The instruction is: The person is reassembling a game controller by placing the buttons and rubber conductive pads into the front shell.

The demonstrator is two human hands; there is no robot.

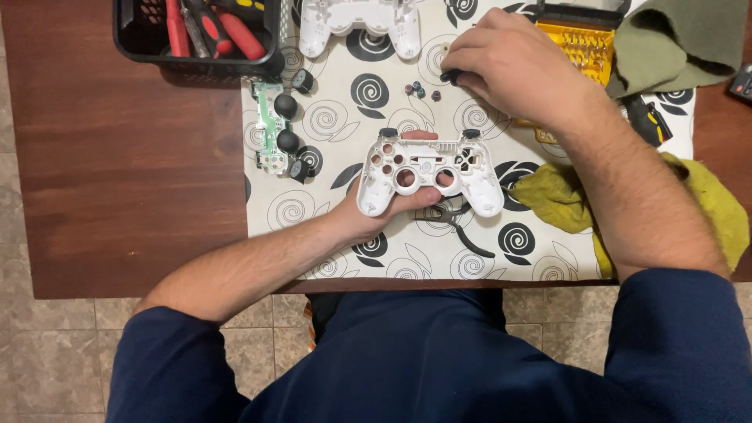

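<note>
My left hand (376, 210) holds a white game controller front shell (429, 168) from beneath, its button holes empty, just above the patterned mat (337, 110). My right hand (513, 66) reaches to the mat's upper middle, fingertips pinched on a small dark button part (452, 76). A few small coloured buttons (421, 91) lie just left of those fingers. The white back shell (359, 22) lies at the top of the mat. A green circuit board (274, 125) with two black thumbsticks rests on the mat's left side.
A black basket (196, 35) with red-handled tools stands at the top left on the brown table (125, 172). A yellow bit case (583, 47), an olive cloth (677, 39) and a yellow cloth (560, 196) lie at the right. A black cable (462, 227) lies under the shell.
</note>
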